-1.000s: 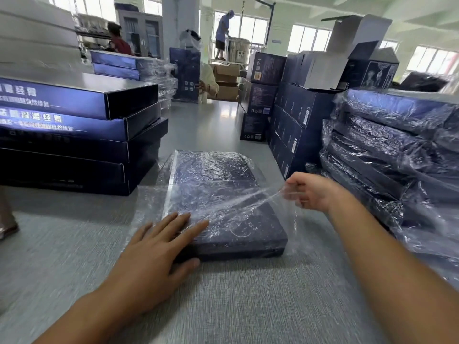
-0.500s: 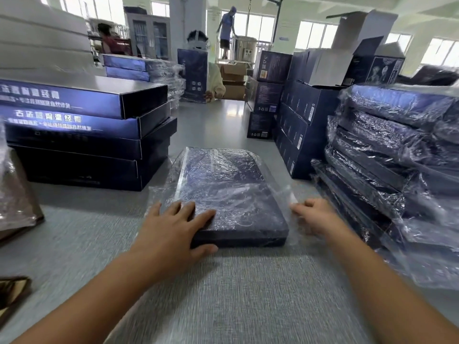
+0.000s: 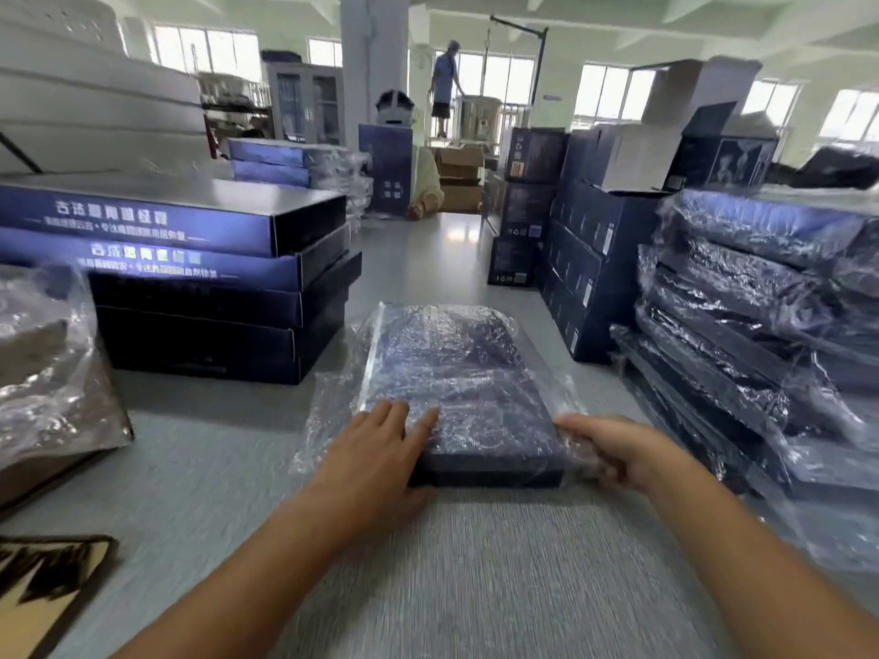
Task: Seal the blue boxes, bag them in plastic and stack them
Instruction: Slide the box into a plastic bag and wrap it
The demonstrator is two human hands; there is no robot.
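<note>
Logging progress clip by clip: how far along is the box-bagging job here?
Done: a stack of bagged boxes sits on the right. In hand: a blue box lies inside a plastic bag; the left hand presses flat on its near left corner, the right hand grips the near right corner. Left: this box is not yet stacked, and the bare boxes piled on the left await bagging.

The dark blue box (image 3: 468,397) lies in clear crinkled plastic (image 3: 328,411) on a grey streaked table (image 3: 475,587).

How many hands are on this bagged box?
2. The left hand rests on the near left corner of the bagged blue box; the right hand grips its near right corner.
</note>
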